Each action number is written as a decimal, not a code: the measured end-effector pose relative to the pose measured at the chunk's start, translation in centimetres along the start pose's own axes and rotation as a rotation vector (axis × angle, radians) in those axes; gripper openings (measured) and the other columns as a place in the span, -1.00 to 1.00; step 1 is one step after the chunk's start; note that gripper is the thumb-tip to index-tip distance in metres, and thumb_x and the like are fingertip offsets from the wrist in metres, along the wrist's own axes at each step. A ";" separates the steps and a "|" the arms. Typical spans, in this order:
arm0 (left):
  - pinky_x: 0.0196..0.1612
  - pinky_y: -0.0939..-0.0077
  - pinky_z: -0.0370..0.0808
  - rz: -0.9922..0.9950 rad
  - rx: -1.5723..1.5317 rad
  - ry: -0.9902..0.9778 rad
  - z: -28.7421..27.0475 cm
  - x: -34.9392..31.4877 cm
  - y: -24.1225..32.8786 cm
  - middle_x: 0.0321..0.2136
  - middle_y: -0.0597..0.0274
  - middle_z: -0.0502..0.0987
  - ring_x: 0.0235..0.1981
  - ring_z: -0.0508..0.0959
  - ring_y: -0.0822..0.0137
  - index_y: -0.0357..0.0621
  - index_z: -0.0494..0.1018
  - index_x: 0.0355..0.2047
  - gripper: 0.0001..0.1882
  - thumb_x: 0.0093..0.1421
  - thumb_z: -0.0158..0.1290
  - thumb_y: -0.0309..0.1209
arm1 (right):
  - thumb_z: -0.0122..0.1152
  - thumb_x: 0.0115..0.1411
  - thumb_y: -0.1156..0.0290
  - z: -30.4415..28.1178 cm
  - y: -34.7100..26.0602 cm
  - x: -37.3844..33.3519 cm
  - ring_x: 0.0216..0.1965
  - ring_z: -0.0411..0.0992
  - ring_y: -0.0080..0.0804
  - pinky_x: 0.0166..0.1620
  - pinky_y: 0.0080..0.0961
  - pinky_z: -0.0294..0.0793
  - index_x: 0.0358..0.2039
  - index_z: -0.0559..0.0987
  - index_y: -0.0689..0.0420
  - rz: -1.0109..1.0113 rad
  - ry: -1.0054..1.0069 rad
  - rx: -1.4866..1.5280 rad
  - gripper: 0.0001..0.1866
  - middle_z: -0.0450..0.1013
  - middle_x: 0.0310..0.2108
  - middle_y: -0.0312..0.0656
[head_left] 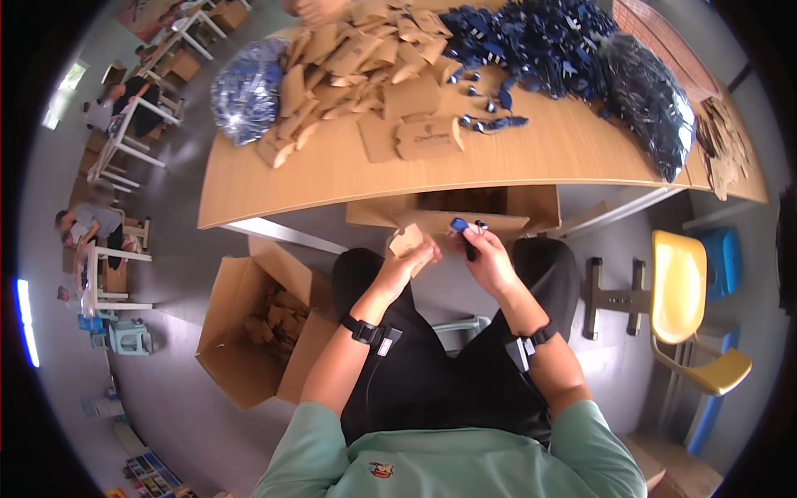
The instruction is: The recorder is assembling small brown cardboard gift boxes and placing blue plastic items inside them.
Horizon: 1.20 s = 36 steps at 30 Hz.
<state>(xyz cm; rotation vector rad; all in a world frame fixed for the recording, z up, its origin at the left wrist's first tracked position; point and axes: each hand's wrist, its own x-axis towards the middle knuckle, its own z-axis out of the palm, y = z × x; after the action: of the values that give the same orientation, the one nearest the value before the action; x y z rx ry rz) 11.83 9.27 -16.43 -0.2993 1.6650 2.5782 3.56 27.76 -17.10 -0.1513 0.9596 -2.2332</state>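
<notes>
The fingers of the left hand point(415, 259) were bent around a small brown carton point(406, 241); those of the right hand point(492, 261) pinched a dark blue item point(460, 225) near it, before the table point(332, 180) with its heaped flat cartons point(357, 60).

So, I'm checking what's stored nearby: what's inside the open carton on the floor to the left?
Inside the open carton lies a loose heap of small brown cardboard pieces. Whatever sits beneath the top layer is covered and can't be seen.
</notes>
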 end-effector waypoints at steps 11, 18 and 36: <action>0.01 0.52 0.42 -0.066 0.046 0.061 3.1 4.2 -2.4 -0.12 0.35 0.48 -0.07 0.48 0.48 -0.18 0.39 0.01 -0.69 0.29 0.10 -0.41 | -0.10 0.44 0.20 -0.2 1.3 3.3 0.14 0.30 -0.48 0.27 -0.45 0.15 0.20 0.43 0.21 0.059 -0.091 -0.192 -0.54 0.43 0.10 -0.24; -0.04 0.44 0.49 -0.003 0.032 0.379 0.5 4.7 -4.3 -0.24 0.29 0.55 -0.17 0.55 0.41 -0.19 0.43 -0.07 -0.74 0.23 0.13 -0.52 | -0.01 0.41 0.19 -3.2 -1.2 3.6 -0.05 0.47 -0.43 0.08 -0.48 0.38 -0.07 0.60 0.34 0.127 0.034 -0.699 -0.57 0.57 -0.11 -0.12; -0.19 0.38 0.49 0.401 0.947 0.123 0.5 2.3 -3.7 -0.37 0.02 0.55 -0.30 0.56 0.11 -0.36 0.52 -0.30 -0.73 0.02 0.28 -0.48 | 0.35 0.18 0.38 -3.0 1.1 3.5 -0.38 0.46 -0.63 -0.34 -0.67 0.42 -0.02 0.55 0.32 0.092 0.050 -0.549 -0.60 0.57 -0.35 -0.29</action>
<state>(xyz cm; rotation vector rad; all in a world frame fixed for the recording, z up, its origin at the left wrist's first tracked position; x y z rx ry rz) 10.10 11.08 -19.96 -0.0577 2.9617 1.6442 0.43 26.76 -20.59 -0.2900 1.5560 -1.8488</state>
